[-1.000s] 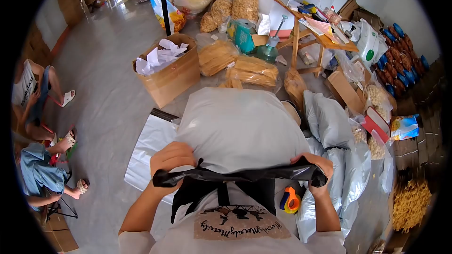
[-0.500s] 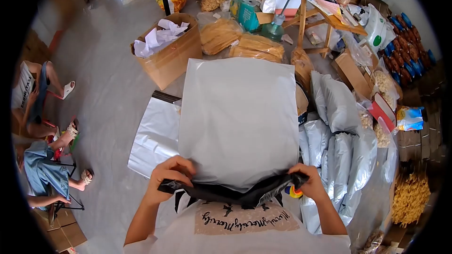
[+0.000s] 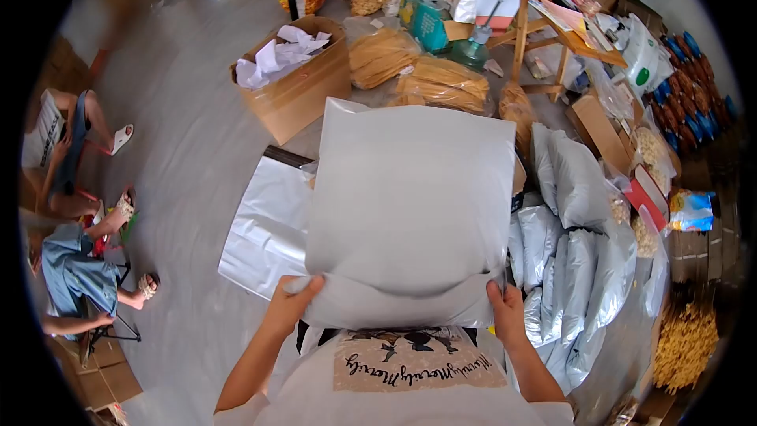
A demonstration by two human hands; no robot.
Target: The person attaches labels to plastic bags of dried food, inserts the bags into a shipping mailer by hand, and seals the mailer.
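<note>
The head view showed two seated people (image 3: 79, 267) at nine o'clock. At ten, one flat silver bag (image 3: 264, 225) lay on the floor; at eleven stood one carton (image 3: 296, 106) with crumpled white paper (image 3: 284, 51) in it. At seven, the person's left hand (image 3: 293, 304) pinched one corner of a single grey bag (image 3: 410, 197), thumb on top. That bag sat at the clock's centre, in front of the person's printed shirt (image 3: 418, 359), with one folded band (image 3: 394, 300) across its near end. Two plastic-wrapped tan bundles (image 3: 441, 83) lay around twelve. At five, the right hand (image 3: 509, 308) gripped the bag's opposite edge, thumb up. One wooden table (image 3: 587, 46) stood at one o'clock; at least six filled silver bags (image 3: 579, 181) lay crowded together at three. Rightmost came one yellow pile (image 3: 686, 343) at four and one blue-and-yellow packet (image 3: 691, 211) at three.
</note>
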